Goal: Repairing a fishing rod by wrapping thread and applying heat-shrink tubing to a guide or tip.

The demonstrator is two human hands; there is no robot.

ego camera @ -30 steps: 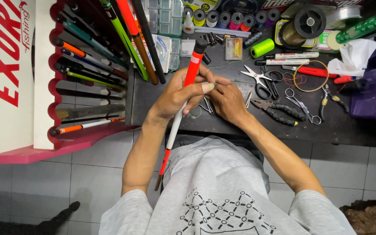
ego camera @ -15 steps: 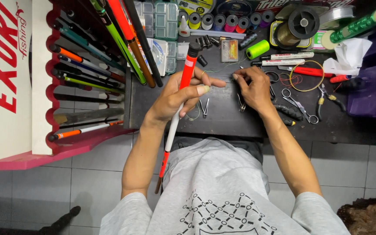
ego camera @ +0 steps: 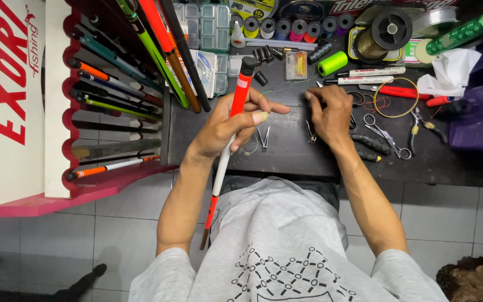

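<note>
Head view looks down on a dark tabletop [ego camera: 308,156] crowded with tools. Left hand [ego camera: 233,126] has its grip closed around an orange and white rod [ego camera: 236,112], which runs tilted from a black cap near the spools down toward the person's grey shirt. Right hand [ego camera: 328,114] lies palm down on the tabletop, fingers bent over small metal tools; whether its grip holds anything cannot be told. Small tweezers [ego camera: 263,138] lie between the two hands. Scissors [ego camera: 384,134] sit just beside the right hand. A yellow-green thread spool [ego camera: 332,63] stands further back.
</note>
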